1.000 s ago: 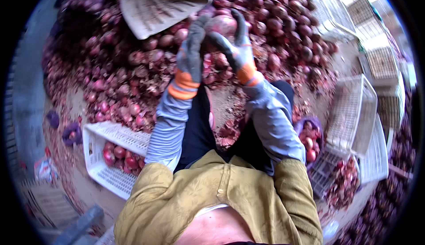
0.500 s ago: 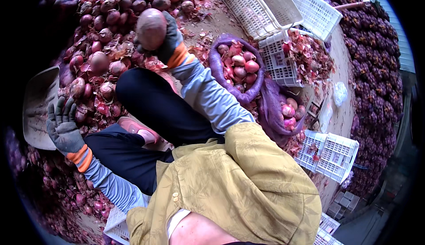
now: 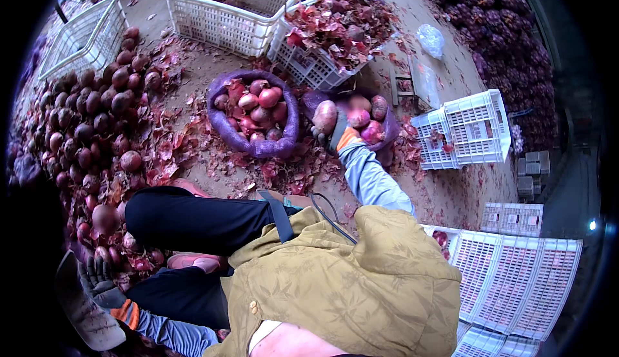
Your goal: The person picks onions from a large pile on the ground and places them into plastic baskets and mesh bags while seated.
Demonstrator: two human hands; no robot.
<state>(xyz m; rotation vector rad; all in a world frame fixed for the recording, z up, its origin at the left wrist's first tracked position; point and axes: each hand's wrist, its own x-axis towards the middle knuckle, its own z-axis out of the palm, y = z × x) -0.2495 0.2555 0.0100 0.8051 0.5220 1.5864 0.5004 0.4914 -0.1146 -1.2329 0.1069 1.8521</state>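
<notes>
My right hand (image 3: 338, 134), in a dark glove with an orange cuff, grips a large red onion (image 3: 324, 117) at the near left side of a small purple mesh bag (image 3: 391, 133) holding several onions. To its left stands a fuller purple mesh bag (image 3: 291, 120), its rim rolled back around red onions. At the lower left, my gloved left hand (image 3: 102, 283) is open, fingers spread and nothing in it. Beside that hand is a grey scoop-like pan (image 3: 98, 330); whether they touch I cannot tell. A heap of loose onions (image 3: 84, 128) lies beyond the left hand.
A white crate (image 3: 314, 68) heaped with onion skins stands behind the bags, next to another white crate (image 3: 216, 27). More white crates (image 3: 463, 131) stand at the right, with a large stack (image 3: 509, 279) nearer. Filled purple sacks (image 3: 506, 77) line the far right. Loose skins litter the floor.
My view has turned to the right. My right hand has carried the onion from over the heap, past the fuller bag, to the small purple bag. The left hand stays open near the pan.
</notes>
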